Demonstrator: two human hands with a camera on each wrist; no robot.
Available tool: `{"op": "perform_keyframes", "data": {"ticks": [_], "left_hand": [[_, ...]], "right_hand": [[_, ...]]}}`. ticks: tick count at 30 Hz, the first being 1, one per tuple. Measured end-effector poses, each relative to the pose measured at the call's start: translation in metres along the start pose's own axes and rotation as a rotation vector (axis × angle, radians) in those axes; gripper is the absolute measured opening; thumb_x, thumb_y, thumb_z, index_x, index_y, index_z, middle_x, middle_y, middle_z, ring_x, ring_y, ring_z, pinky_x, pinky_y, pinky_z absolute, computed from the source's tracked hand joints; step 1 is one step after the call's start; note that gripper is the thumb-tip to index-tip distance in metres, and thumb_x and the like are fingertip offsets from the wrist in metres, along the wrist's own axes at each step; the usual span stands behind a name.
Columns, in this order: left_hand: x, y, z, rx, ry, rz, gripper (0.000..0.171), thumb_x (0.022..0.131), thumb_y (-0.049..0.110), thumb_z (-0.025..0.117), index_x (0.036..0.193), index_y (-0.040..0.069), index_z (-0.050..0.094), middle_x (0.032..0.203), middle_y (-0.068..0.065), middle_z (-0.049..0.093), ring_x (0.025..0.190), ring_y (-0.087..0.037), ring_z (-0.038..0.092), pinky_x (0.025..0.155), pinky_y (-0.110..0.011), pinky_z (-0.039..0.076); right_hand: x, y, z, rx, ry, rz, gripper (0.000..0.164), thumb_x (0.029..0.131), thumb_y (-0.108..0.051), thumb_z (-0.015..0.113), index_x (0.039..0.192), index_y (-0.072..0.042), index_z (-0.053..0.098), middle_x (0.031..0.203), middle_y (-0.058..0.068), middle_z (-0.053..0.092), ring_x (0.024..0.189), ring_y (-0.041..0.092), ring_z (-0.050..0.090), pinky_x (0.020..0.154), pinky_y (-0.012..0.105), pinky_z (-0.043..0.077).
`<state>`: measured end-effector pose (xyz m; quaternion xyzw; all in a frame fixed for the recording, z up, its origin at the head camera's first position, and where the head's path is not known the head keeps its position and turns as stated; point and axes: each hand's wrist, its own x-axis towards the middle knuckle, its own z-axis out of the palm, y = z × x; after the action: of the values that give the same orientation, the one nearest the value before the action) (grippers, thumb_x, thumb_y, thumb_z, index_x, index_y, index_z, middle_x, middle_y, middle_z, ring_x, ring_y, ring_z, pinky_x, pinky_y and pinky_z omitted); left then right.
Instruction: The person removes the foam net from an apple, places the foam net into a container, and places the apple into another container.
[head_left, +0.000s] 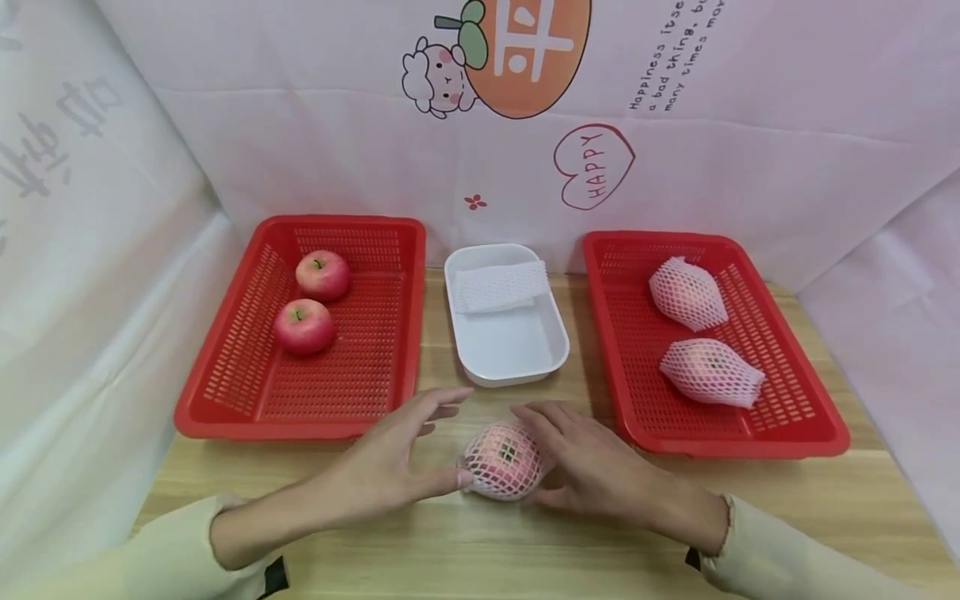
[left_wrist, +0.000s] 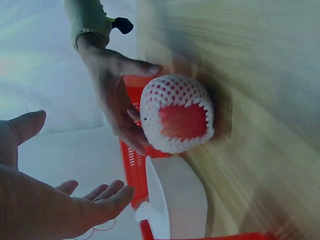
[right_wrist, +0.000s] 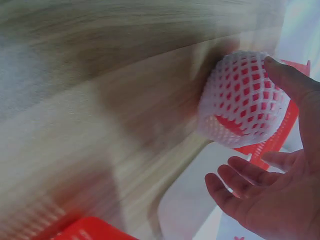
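Note:
An apple [head_left: 502,462] in a white foam net lies on the wooden table between both hands. My left hand [head_left: 390,458] is at its left, fingers spread and thumb tip by the net's edge. Red skin shows through the net's open end on the apple [left_wrist: 184,120] in the left wrist view. At its right side is my right hand [head_left: 592,462], thumb and fingers apart around that end. In the right wrist view the thumb of the right hand [right_wrist: 280,185] overlaps the net, while its loosely bent fingers stand away from the apple [right_wrist: 240,100].
A red basket [head_left: 300,429] at the left holds two bare apples [head_left: 303,327]. The right red basket [head_left: 735,450] contains two netted apples [head_left: 711,372]. Between them stands a white tray [head_left: 510,375] with flat foam nets [head_left: 501,287] in it. White printed cloth [head_left: 337,150] hangs behind.

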<state>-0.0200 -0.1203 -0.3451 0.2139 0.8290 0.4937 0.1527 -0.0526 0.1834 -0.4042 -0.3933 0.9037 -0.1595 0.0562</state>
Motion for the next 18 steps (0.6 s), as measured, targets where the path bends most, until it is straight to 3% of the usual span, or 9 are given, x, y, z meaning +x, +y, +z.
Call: {"op": "perform_keyframes", "data": {"ticks": [9, 18], "left_hand": [[-0.004, -0.018, 0.018, -0.127, -0.024, -0.010, 0.057, 0.098, 0.028, 0.078, 0.146, 0.010, 0.053, 0.149, -0.014, 0.056, 0.136, -0.038, 0.057, 0.112, -0.055, 0.049], [-0.006, -0.041, 0.035, -0.161, -0.035, -0.051, 0.031, 0.100, 0.025, 0.075, 0.122, 0.004, 0.066, 0.125, -0.012, 0.069, 0.119, -0.035, 0.069, 0.104, -0.050, 0.056]], "right_hand": [[-0.004, 0.006, 0.008, 0.120, 0.034, 0.010, 0.104, 0.077, -0.046, 0.096, 0.159, -0.012, 0.042, 0.151, 0.008, 0.053, 0.135, 0.024, 0.057, 0.106, 0.047, 0.056], [-0.004, 0.009, 0.018, 0.206, 0.059, 0.041, 0.100, 0.079, -0.045, 0.094, 0.156, -0.006, 0.045, 0.145, 0.011, 0.060, 0.132, 0.029, 0.060, 0.108, 0.051, 0.054]]}}
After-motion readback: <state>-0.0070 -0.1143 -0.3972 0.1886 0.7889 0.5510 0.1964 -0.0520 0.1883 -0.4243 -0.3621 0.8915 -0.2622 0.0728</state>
